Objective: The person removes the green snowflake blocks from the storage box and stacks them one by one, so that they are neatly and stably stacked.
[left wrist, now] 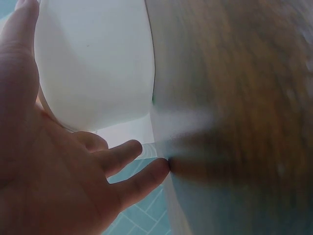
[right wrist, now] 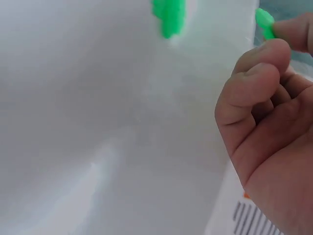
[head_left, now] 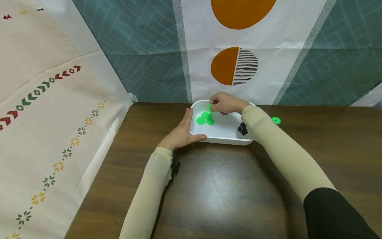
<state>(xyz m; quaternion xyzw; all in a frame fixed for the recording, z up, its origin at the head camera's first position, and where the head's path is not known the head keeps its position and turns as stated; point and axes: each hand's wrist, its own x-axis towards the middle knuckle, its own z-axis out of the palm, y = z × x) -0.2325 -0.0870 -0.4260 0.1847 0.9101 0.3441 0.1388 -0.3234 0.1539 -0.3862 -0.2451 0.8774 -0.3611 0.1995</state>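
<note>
Dark sleeve [head_left: 334,212] right of tray [head_left: 225,127] | left hand [head_left: 180,132] straight-fingered against tray; brace lightly | green disc [head_left: 209,108] pinched in right hand [head_left: 226,102]; grip edge

Site: indoor spot, apparently a draped recording corner; home or lab, cannot tell. Evidence: dark wood-grain table [head_left: 226,192] backed by creased teal-and-white printed cloth [head_left: 137,66] with orange shapes [head_left: 243,13]; cream flower-patterned cloth [head_left: 50,129] at left; black wrist device [head_left: 175,165] per arm.

Free tabletop [head_left: 215,186] nearside, tray wall [head_left: 226,141] beyond
</note>
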